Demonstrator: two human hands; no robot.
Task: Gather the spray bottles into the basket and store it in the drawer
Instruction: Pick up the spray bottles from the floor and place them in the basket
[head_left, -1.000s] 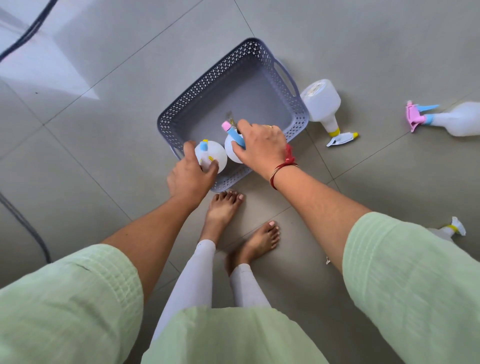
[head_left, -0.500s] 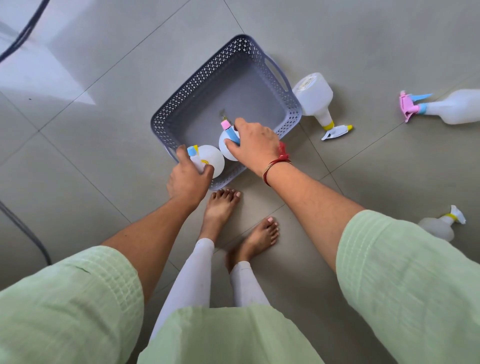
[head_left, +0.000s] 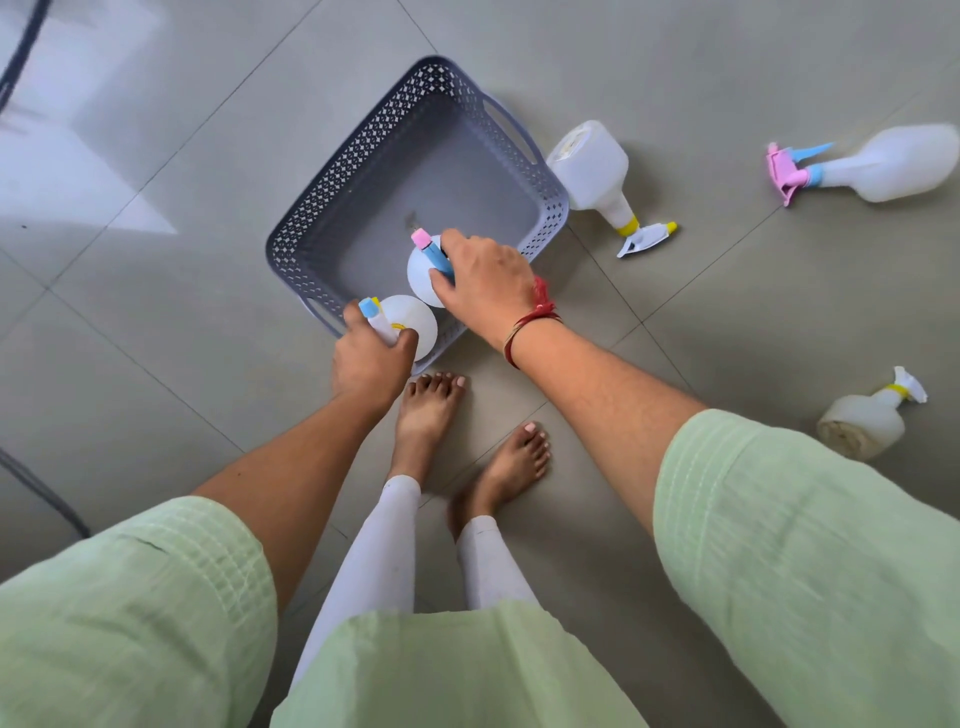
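Note:
A grey perforated basket (head_left: 332, 176) sits on the tiled floor in front of my feet. My left hand (head_left: 371, 358) grips the neck of a white spray bottle with a blue and yellow head (head_left: 413, 325), upright at the basket's near corner. My right hand (head_left: 485, 286) holds a white spray bottle with a pink and blue head (head_left: 420, 267), upright inside the basket. Three more white bottles lie on the floor: one with a yellow collar (head_left: 597, 174) beside the basket's right side, one with a pink trigger (head_left: 893, 163) at far right, one smaller (head_left: 865, 423) at near right.
My bare feet (head_left: 431, 410) stand just below the basket's near edge. A dark cable (head_left: 36, 488) runs along the floor at the left. A bright patch of light (head_left: 67, 171) falls on the tiles at the upper left.
Both hands have lowered their bottles a little deeper into the near end of the basket. The view has shifted slightly, and the smaller bottle at near right shows more fully.

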